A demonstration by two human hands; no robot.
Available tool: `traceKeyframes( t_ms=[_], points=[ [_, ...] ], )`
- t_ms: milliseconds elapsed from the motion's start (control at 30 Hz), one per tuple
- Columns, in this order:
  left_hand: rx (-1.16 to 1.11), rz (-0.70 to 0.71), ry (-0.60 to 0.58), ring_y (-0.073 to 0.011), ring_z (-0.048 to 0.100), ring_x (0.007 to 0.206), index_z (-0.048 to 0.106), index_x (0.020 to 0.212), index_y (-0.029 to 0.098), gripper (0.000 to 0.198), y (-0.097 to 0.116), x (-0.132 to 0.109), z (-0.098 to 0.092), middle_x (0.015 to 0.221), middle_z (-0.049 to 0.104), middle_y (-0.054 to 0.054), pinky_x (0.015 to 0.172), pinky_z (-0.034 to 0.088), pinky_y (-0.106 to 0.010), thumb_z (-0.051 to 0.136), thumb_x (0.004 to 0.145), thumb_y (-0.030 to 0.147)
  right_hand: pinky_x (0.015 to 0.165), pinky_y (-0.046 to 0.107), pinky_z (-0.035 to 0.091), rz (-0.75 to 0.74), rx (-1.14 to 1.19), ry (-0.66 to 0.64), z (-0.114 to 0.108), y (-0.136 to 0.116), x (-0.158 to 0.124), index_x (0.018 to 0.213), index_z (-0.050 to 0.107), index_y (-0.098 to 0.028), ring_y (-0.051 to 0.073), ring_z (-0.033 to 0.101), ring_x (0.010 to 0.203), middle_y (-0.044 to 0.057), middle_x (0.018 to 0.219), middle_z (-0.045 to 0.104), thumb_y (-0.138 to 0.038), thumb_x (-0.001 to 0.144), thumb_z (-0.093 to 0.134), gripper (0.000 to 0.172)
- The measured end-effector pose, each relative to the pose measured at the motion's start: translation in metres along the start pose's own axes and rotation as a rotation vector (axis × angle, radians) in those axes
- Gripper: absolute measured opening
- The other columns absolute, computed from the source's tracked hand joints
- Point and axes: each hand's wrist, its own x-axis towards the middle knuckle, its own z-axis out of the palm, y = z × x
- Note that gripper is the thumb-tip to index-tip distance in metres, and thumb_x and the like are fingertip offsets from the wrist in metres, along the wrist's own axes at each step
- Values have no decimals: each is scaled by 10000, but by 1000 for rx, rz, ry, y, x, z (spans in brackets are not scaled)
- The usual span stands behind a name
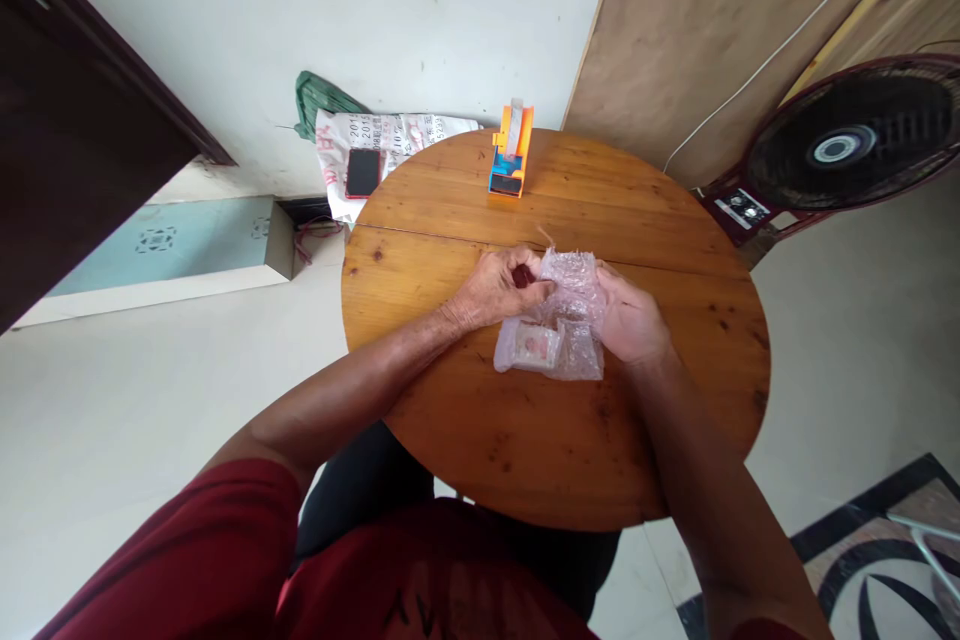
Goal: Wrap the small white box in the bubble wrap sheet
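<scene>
Both my hands hold a piece of clear, pinkish bubble wrap a little above the round wooden table. My left hand pinches its left edge between thumb and fingers. On the opposite side, my right hand grips the right edge, its fingers partly behind the wrap. Nearer to me lies more bubble wrap, and I cannot tell whether it joins the held piece. A small flat item with a pale, reddish print shows through the wrap at the left; its kind is unclear.
An orange and blue tape dispenser stands at the far side of the wooden table. Beyond the left edge, a dark phone lies on a printed white sack. A large fan is at the right, near the wall.
</scene>
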Motion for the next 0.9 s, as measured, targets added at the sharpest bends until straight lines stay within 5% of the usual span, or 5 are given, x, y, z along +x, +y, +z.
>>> traceKeyframes(
  t_ms=[333,667,900],
  points=[
    [-83,-5,-131,-87,535,593,717,740,141,397,7,2,-5,648,648,1,597,421,-228,863,678,505,880,556,597,-11,12,78,-5,0,4,964,700,-236,329,744,968,91,969,780,-523,855,596,324],
    [-364,-115,288,-60,465,509,598,614,152,189,8,17,-24,556,560,55,519,379,-186,763,600,243,749,403,611,-23,223,383,-26,17,20,785,651,-226,219,708,755,11,755,719,-318,819,640,99],
    [-106,-86,372,-57,382,485,549,627,154,182,7,22,-32,533,498,55,484,295,-192,688,731,210,622,335,559,-190,31,540,-41,22,25,723,570,-239,153,608,587,-39,649,629,-437,737,757,273]
  ],
)
